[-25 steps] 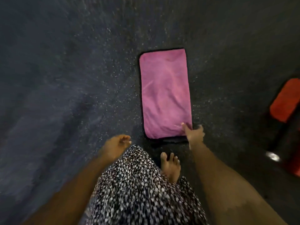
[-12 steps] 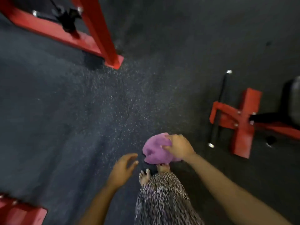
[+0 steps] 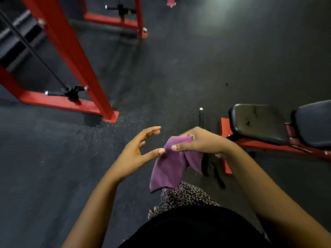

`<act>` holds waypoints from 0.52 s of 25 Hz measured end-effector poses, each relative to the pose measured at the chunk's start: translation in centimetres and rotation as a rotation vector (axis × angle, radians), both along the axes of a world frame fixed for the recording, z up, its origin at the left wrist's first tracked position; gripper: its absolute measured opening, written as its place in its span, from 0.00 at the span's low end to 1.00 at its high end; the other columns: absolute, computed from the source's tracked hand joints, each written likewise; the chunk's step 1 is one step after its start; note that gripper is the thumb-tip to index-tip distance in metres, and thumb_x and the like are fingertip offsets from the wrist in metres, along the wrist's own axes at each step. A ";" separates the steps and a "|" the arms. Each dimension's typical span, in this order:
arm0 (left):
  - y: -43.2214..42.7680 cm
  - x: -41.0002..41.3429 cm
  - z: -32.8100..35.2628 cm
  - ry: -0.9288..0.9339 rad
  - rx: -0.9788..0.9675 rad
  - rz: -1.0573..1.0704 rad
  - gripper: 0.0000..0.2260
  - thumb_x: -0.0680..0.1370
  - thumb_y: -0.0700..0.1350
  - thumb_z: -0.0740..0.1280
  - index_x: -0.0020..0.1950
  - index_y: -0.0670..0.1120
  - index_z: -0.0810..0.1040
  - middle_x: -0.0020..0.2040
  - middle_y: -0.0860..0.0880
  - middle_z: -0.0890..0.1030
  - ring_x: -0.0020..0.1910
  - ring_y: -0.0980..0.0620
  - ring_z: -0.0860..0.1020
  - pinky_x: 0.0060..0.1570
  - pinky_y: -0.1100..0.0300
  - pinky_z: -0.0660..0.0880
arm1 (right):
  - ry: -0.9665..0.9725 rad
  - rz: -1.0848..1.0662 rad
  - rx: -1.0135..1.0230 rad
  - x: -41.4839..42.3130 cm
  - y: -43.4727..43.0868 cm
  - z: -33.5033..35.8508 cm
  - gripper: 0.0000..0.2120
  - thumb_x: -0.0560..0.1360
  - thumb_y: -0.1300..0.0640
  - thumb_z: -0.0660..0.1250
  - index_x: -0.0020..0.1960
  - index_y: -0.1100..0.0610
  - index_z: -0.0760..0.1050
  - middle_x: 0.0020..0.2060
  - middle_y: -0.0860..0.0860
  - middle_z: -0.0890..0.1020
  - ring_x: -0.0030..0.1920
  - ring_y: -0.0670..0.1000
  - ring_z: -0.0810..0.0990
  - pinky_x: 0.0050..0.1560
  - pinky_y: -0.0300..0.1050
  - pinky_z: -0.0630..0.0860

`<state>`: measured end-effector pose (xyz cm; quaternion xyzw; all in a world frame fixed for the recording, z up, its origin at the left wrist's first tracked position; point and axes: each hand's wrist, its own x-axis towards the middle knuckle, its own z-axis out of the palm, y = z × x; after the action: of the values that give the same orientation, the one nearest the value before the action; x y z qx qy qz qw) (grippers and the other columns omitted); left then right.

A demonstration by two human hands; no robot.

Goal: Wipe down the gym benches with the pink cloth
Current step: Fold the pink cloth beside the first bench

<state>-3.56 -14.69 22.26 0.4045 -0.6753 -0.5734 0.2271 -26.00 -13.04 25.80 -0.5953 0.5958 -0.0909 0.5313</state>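
A red machine frame (image 3: 75, 56) stands at left on the dark floor (image 3: 197, 68); a black-padded bench (image 3: 259, 124) sits at right. The pink cloth (image 3: 172, 167) hangs mid-air, pinched in the right hand (image 3: 200, 142) — the left hand (image 3: 138, 151) spreads wide, its thumb seemingly touching the fabric.

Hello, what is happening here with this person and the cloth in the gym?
A person stands on the dark gym floor and holds a pink cloth in the right hand; the cloth hangs down loose. The left hand is open beside it, its thumb tip near the cloth's upper edge. A black padded bench on a red frame stands just to the right, and nothing touches it. No wiping is happening at this moment. A red machine frame stands to the left.
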 end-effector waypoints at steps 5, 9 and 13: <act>-8.0 -5.1 1.6 -0.046 -0.105 -0.167 0.26 0.66 0.62 0.68 0.63 0.63 0.69 0.64 0.64 0.73 0.65 0.67 0.69 0.64 0.66 0.63 | -0.056 -0.123 -0.083 -4.0 -3.9 1.4 0.14 0.66 0.56 0.76 0.52 0.52 0.82 0.47 0.50 0.85 0.51 0.47 0.82 0.57 0.45 0.77; -16.9 -11.8 1.8 -0.132 -0.157 -0.312 0.22 0.69 0.60 0.67 0.62 0.62 0.69 0.62 0.62 0.73 0.61 0.71 0.69 0.58 0.76 0.64 | 0.134 -0.208 -0.322 -10.1 -9.3 2.1 0.16 0.68 0.60 0.73 0.54 0.46 0.80 0.49 0.41 0.83 0.51 0.36 0.79 0.55 0.33 0.74; -25.2 -20.8 3.1 -0.217 -0.165 -0.609 0.27 0.68 0.58 0.68 0.66 0.58 0.68 0.64 0.62 0.72 0.63 0.71 0.67 0.57 0.81 0.61 | 0.169 -0.273 -0.353 -16.5 -13.7 2.7 0.18 0.71 0.64 0.69 0.56 0.45 0.78 0.49 0.42 0.83 0.51 0.36 0.79 0.56 0.35 0.74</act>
<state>-24.38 -39.85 25.35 0.2228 -0.8296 -0.5119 0.0041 -42.48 -26.74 28.47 -0.5986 0.6880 -0.2144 0.3498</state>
